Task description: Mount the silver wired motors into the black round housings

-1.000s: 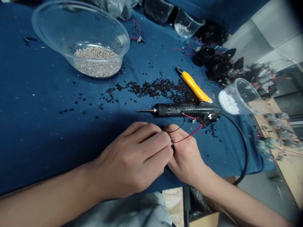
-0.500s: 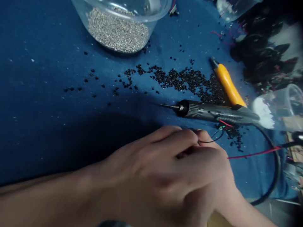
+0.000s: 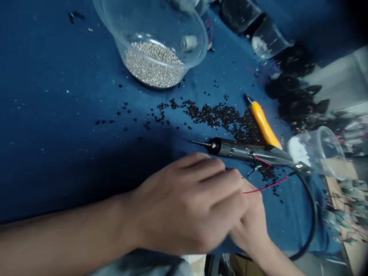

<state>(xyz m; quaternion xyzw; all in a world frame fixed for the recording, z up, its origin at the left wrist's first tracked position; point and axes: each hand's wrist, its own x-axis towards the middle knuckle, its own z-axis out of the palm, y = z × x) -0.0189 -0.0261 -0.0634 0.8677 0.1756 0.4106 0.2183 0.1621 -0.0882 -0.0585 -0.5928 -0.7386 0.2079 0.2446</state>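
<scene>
My left hand (image 3: 189, 203) comes in from the left, back upward, its fingers curled closed. It covers much of my right hand (image 3: 253, 211), which reaches in from the lower right and is also closed. The two hands meet, and whatever is between their fingers is hidden. A thin red wire (image 3: 267, 188) runs out from the hands to the right. Just beyond them an electric screwdriver (image 3: 241, 149) lies with its bit pointing left. A small piece with short red and dark wires (image 3: 260, 165) lies against its near side.
Small black screws (image 3: 212, 115) are scattered beyond the screwdriver. A yellow-handled tool (image 3: 263, 122) lies by them. A clear tub (image 3: 155, 73) holds many small silvery pieces. A tipped clear cup (image 3: 319, 147) with white contents lies right. The screwdriver's cable (image 3: 314, 214) curves toward the front edge.
The camera view has shifted, showing more of the table's far side and the front edge. My left hand has turned slightly, and its fingers now cover the gap seen earlier. Both hands stay together.
</scene>
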